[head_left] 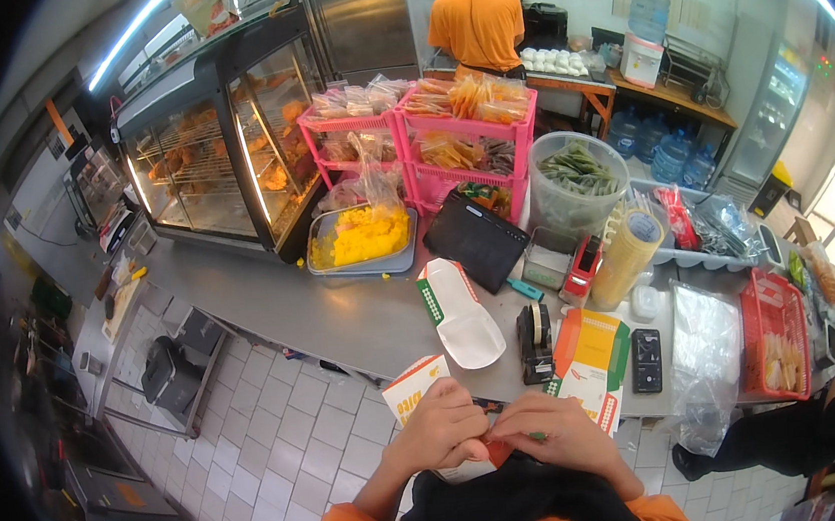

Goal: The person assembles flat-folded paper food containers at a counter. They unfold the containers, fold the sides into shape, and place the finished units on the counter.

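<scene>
Close to my body, both hands work on a printed cardboard food box (414, 383) in white, orange and red. My left hand (439, 427) is closed on its left side with the fingers curled. Pinched together, the fingers of my right hand (561, 432) grip the box's right part, which my hands largely hide. On the counter ahead stands an open white-lined food box (468, 328) with a green and red edge. Flat printed box blanks (592, 352) lie just beyond my right hand, beside a black tape dispenser (535, 345).
A black tablet (481, 239), a tray of yellow rice (365, 237), pink racks (470, 125) and a glass warmer (216, 149) line the counter (342, 313). At right are a black handset (646, 359) and red basket (774, 332). Two other people (475, 19) are nearby.
</scene>
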Available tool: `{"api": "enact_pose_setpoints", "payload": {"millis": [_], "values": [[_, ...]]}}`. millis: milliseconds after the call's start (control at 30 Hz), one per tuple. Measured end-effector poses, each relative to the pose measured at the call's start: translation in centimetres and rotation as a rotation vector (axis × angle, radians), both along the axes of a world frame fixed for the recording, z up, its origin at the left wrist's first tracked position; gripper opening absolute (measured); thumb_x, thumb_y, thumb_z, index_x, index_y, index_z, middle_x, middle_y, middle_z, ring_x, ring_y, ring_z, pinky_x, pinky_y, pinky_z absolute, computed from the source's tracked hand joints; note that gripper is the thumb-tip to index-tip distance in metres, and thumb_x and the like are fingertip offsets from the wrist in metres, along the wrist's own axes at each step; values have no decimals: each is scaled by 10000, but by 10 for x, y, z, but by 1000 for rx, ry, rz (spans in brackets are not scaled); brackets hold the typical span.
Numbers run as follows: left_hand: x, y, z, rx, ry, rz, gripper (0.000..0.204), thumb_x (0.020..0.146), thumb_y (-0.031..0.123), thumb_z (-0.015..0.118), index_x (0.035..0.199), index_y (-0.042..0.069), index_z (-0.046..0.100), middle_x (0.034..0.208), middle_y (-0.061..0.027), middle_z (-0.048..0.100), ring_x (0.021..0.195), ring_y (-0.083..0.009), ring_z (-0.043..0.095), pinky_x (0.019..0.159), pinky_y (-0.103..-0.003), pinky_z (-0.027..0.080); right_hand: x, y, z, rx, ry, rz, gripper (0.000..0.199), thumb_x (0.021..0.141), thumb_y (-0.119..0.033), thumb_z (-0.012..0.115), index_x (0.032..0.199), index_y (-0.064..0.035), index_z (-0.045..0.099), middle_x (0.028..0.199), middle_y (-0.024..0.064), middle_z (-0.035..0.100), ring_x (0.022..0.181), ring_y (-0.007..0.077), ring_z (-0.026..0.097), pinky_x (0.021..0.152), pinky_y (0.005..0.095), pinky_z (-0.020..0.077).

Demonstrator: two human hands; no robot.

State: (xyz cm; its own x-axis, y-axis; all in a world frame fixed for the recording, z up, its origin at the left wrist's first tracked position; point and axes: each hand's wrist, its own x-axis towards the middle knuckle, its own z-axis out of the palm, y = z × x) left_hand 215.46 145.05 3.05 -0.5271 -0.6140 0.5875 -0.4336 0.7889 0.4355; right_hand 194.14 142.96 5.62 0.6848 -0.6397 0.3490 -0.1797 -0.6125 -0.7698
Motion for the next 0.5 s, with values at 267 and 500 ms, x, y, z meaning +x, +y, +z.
{"api": "enact_pose_setpoints", "payload": {"millis": [267, 500], "values": [[-13, 6, 1, -46, -107, 263, 162, 805, 252, 678, 766, 133, 576, 728, 15, 537, 736, -179, 510, 842, -387, 357, 3, -14, -9, -34, 81, -135, 492, 837, 5, 617, 1283, -32, 411, 1185, 129, 553, 990, 225, 604, 865, 335, 491], [-37, -1, -26, -69, -230, 499, 106, 822, 209, 653, 908, 157, 622, 812, 17, 588, 842, -183, 545, 870, -390, 368, 32, -30, -42, 307, -562, -380, 733, 883, 51, 516, 1452, -51, 66, 1297, 173, 457, 1091, 289, 562, 907, 319, 461]]}}
